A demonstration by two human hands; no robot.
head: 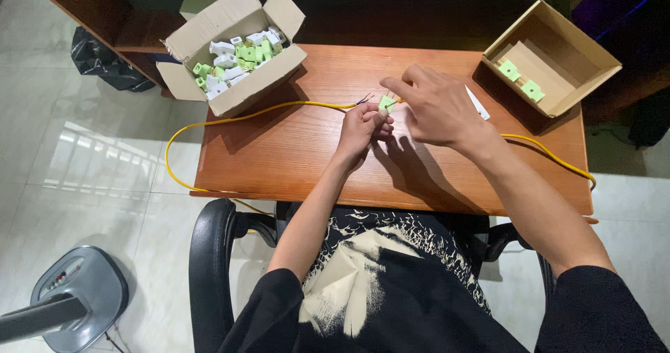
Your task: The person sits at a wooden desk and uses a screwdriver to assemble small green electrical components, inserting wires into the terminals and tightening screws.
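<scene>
Left hand [364, 126] curled shut around the yellow cable [279, 110], near the middle of the surface [293, 158], thumb up against a small green plug [386, 103]. Right hand [436, 107] reached over from the right, fingers pinched on that same plug from above. Plug held just off the wood, slightly toward the far edge, with bare wire ends [364, 99] poking out just left of it. Cable ran leftward from the hands, looped off the left edge and back under the near-left corner; another stretch trailed past the right wrist and off the right edge. Open box [234, 49] of green and white plugs sat on the far-left corner, partly overhanging. Second box [551, 56] rested at the far-right corner, two green plugs inside. White strip [479, 104] lay just beyond the right hand. Fan base [77, 297] stood on the floor, lower left.
</scene>
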